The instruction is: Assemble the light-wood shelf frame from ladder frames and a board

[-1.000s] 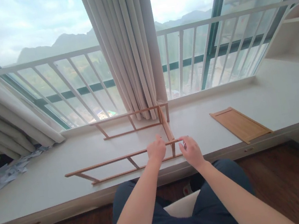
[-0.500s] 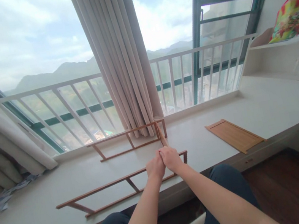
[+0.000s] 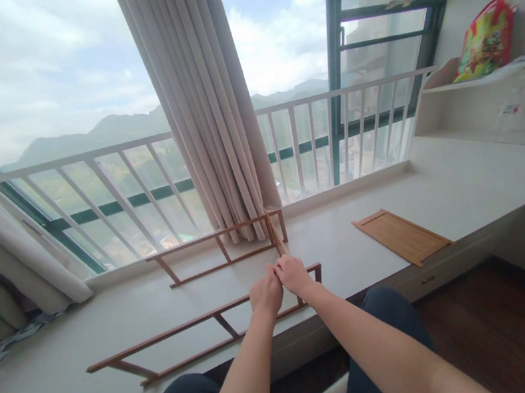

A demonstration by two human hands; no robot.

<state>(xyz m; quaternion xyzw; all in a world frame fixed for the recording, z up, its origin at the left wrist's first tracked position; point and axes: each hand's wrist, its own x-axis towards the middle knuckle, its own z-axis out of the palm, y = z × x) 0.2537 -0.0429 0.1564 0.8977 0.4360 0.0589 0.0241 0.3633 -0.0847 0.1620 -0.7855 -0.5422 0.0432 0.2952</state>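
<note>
Wooden slats make up the frame that lies flat along the front edge of the window ledge, a long ladder-like piece with short cross rungs. Both hands meet over its right end: the left hand and the right hand are curled, knuckles touching, at the spot where a short connecting bar runs back from this frame to a second frame lying near the window. Each hand looks pinched shut around the joint, though what the fingertips press on is hidden under them. Lying flat, the frames let the ledge take their weight while the fingers work at the corner. To the right, well apart, a flat wooden panel lies at an angle on the ledge. A pale curtain hangs down to the far frame, and a bright bag stands on a shelf at the right wall.
</note>
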